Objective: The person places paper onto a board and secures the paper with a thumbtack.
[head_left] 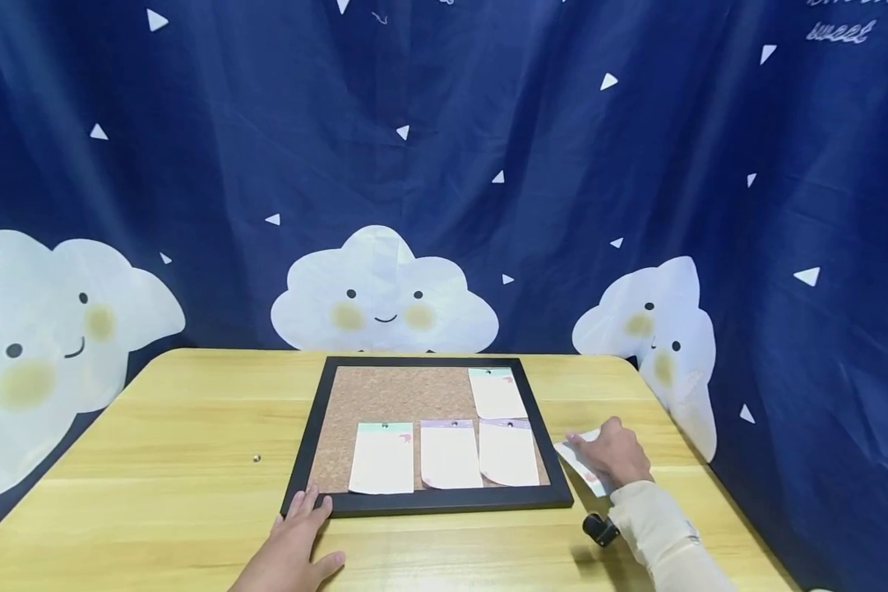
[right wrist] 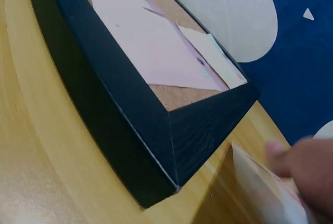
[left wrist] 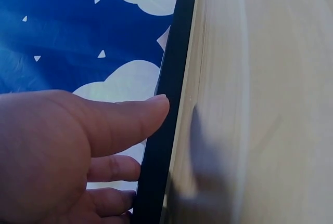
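Note:
A cork board [head_left: 407, 393] in a black frame [head_left: 437, 503] lies on the table with several paper notes pinned to it. In the lower row sit one note with a green top strip [head_left: 381, 460] and two with purple strips; another green-topped note [head_left: 497, 396] is at the upper right. My left hand [head_left: 296, 538] is spread at the frame's near left corner, fingertips on its edge; in the left wrist view the thumb [left wrist: 132, 120] lies along the frame. To the right of the board, my right hand [head_left: 616, 454] pinches a loose paper note [head_left: 580, 467], seen blurred in the right wrist view.
A small silver pin [head_left: 256, 458] lies on the wooden table [head_left: 192, 436], left of the board. A black wrist camera [head_left: 600, 529] is on the right sleeve [head_left: 654, 526]. Behind the table hangs a blue curtain [head_left: 326, 164] with clouds.

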### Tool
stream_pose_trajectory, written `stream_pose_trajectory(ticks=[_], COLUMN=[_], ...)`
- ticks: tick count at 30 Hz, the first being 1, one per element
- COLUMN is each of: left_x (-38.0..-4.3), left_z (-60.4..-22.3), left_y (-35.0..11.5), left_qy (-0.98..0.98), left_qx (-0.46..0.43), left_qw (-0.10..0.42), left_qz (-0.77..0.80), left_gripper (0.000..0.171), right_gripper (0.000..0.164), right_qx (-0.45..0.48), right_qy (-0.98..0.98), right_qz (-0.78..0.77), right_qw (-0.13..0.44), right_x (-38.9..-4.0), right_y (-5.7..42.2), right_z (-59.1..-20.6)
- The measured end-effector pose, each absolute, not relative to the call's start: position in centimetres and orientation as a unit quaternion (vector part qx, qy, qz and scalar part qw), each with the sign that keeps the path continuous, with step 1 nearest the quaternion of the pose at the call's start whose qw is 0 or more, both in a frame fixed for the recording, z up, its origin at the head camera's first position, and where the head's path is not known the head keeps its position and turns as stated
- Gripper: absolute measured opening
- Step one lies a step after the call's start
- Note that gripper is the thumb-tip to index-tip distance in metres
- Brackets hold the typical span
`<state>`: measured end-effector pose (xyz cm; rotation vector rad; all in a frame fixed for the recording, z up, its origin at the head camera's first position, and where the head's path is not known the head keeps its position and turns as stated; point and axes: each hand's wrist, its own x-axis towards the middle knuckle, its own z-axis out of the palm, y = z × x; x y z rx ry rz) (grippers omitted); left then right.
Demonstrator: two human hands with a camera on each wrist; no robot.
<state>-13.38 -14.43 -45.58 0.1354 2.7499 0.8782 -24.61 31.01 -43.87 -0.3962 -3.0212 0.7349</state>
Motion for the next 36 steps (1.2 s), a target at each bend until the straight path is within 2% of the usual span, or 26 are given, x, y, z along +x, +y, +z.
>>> stream_pose_trajectory(ticks=[6,9,15,18,22,26,32,36], left_x=[-13.5,-13.4,-13.3,-13.2,-13.2,-13.2,-13.2,-13.2], left_z=[-45.5,-45.5,-45.5,-45.5,-45.5,-45.5,-45.4,-45.4], left_y=[-14.3,-14.4,-14.3,-14.3,-14.3,-14.3,-14.3,-14.3], left_qy=[0.945,0.946,0.947,0.947,0.948,0.947,0.945,0.946], left_qx=[0.046,0.046,0.046,0.044,0.044,0.043,0.040,0.042], left_qw=[0.125,0.124,0.119,0.117,0.116,0.118,0.119,0.118], left_qz=[0.297,0.297,0.295,0.295,0.294,0.295,0.301,0.300], left_gripper=[0.077,0.076,0.077,0.076,0.077,0.077,0.077,0.076], right_gripper=[0.061,0.053,0.052,0.048,0.046,0.047,0.045,0.026], right_qx=[-0.046,-0.010,0.045,0.093,0.140,0.125,0.131,0.138], right_qy=[-0.945,-0.935,-0.915,-0.919,-0.934,-0.941,-0.952,-0.947], right_qz=[0.320,0.352,0.397,0.375,0.317,0.299,0.263,0.286], right_qw=[0.057,0.037,-0.047,-0.075,-0.083,-0.099,-0.086,-0.048], right_x=[-25.3,-25.3,-24.5,-24.1,-24.1,-24.1,-24.3,-24.5], right_y=[29.6,28.0,25.0,24.1,24.0,24.2,24.2,24.1], right_z=[-43.8,-43.7,-43.2,-43.3,-43.5,-43.2,-42.8,-42.9])
